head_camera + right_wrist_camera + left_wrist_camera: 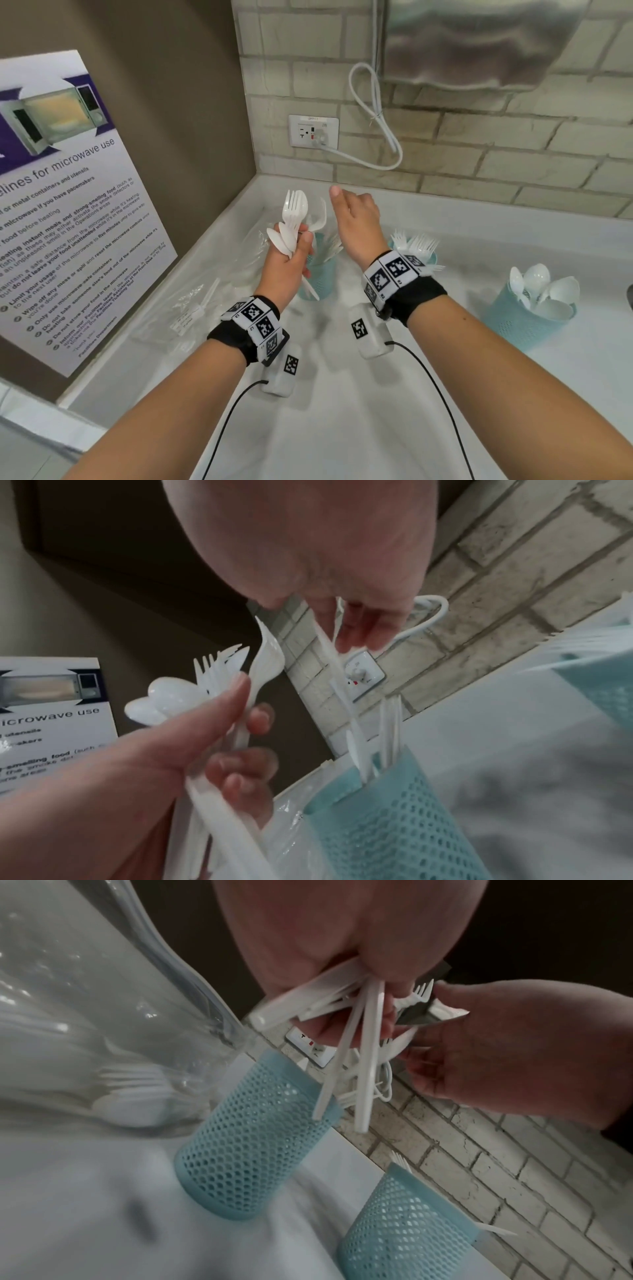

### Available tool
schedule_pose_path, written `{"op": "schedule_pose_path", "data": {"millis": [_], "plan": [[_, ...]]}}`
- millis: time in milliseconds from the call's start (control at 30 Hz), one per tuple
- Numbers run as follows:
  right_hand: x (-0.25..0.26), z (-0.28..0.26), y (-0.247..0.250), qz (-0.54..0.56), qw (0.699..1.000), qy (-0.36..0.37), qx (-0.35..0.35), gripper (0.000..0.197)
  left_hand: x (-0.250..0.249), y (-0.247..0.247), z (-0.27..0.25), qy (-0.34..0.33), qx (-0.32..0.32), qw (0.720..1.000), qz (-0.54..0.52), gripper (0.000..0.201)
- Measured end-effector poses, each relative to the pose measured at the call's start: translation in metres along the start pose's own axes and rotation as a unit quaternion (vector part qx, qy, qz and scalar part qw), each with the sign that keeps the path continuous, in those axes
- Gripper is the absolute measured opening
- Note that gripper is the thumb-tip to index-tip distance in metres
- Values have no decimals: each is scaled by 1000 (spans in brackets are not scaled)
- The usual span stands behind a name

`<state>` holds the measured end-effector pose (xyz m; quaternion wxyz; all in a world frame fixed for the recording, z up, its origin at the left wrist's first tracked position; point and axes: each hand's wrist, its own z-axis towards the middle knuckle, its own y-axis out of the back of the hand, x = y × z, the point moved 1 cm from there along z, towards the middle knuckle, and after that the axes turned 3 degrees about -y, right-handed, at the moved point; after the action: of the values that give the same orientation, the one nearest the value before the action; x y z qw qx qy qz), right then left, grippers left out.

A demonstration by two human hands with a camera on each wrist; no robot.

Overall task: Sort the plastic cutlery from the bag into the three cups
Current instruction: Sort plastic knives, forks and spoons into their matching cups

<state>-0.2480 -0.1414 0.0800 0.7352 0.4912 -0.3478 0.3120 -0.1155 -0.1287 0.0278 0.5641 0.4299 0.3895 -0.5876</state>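
My left hand [299, 248] grips a bundle of white plastic cutlery [291, 222], forks, spoons and knives mixed, above the left blue mesh cup [320, 279]. My right hand [352, 209] hovers just right of the bundle over that cup, thumb stretched out, fingers hanging loose. In the right wrist view a blurred white knife [342, 685] runs from under those fingers [369, 626] down into the cup [387, 818]; nothing curls round it. The middle cup [426, 255] holds forks, half hidden by my right wrist. The right cup [524, 318] holds spoons. The clear bag [191, 308] lies on the left with cutlery inside.
The white counter [342, 394] ends at a brick wall with an outlet [313, 132] and a looped cable. A microwave poster [68, 205] leans on the left wall. A metal dispenser [479, 41] hangs overhead. Black wrist cables trail toward me.
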Motion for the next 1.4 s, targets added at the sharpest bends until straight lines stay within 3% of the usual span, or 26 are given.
{"op": "schedule_pose_path", "data": {"millis": [100, 267, 400, 500, 600, 667, 767, 1000, 1100, 1233, 1400], "plan": [[3, -14, 7, 13, 1000, -8, 15, 30, -6, -9, -2, 1, 14, 1000, -17, 12], [1, -33, 9, 161, 983, -34, 82, 19, -16, -26, -4, -1, 52, 999, -14, 29], [2, -34, 33, 198, 979, -46, 5, 30, -20, -38, -8, 20, 79, 996, -43, 26], [7, -32, 53, 242, 969, -19, -46, 18, -25, -47, -12, 36, 96, 994, -36, 21], [4, -36, 64, 207, 978, -28, -7, 6, -25, -56, -11, 44, 92, 994, -35, 23], [-2, -40, 65, 191, 980, -49, 11, 9, -24, -64, -10, 47, 97, 994, -26, 22], [-11, -45, 65, 169, 984, -54, 0, 20, -26, -77, -12, 43, 132, 990, -22, 20], [-25, -47, 90, 142, 989, -41, -13, 13, -33, -101, -23, 17, 158, 987, 0, 12], [-29, -43, 105, 142, 988, -42, -35, 9, -30, -111, -21, 1, 168, 986, -13, 16], [-29, -33, 133, 138, 985, -32, -98, 7, -24, -117, -19, -3, 174, 985, -16, 8], [-36, -25, 156, 110, 978, 4, -176, 7, -8, -114, -12, 3, 121, 992, 45, 28]]}}
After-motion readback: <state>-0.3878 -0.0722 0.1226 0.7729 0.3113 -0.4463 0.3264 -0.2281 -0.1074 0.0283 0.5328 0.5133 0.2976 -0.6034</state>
